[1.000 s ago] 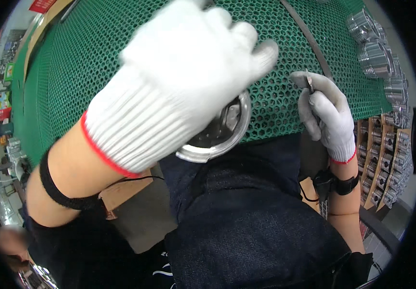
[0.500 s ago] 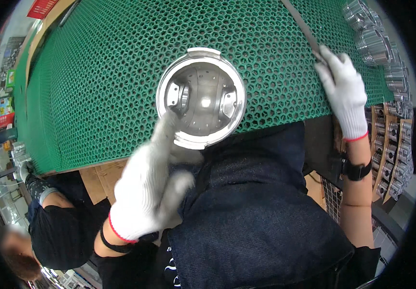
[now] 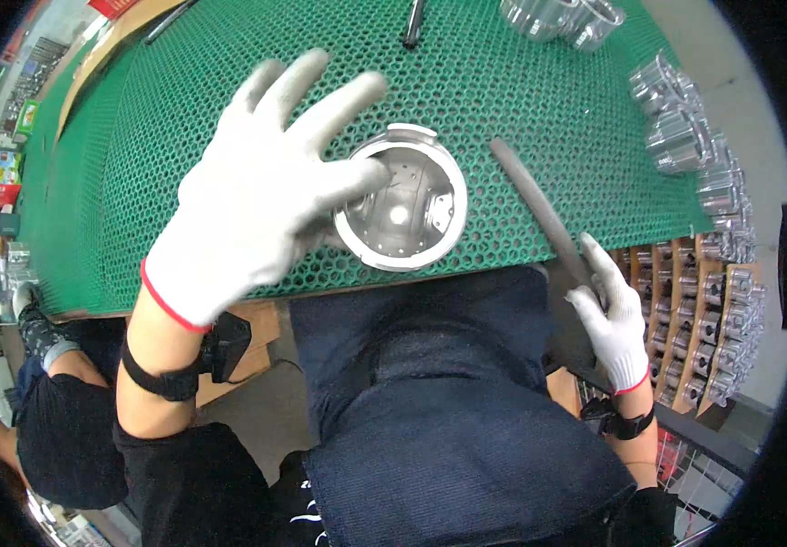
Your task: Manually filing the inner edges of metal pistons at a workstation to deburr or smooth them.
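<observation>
A shiny metal piston (image 3: 401, 223) lies on the green honeycomb mat with its hollow inside facing up. My left hand (image 3: 247, 196), in a white knit glove, is at its left with fingers spread. The thumb overlaps the piston's left rim; whether it touches cannot be told. In my gloved right hand (image 3: 614, 328) is one end of a long grey file (image 3: 534, 201), gripped between thumb and fingers. The file slants up and left over the mat's front edge, its far tip to the right of the piston and apart from it.
Several pistons (image 3: 678, 141) line the mat's right edge, and more (image 3: 562, 20) stand at the far side. A black rod-like tool (image 3: 413, 25) lies near the far middle. Racks of metal parts (image 3: 694, 319) stand beyond my right hand. Another person's leg (image 3: 70, 369) shows at left.
My left hand has risen from the piston's near left rim to its left side and spread its fingers. My right hand has come nearer with the file, whose tip is closer to the piston.
</observation>
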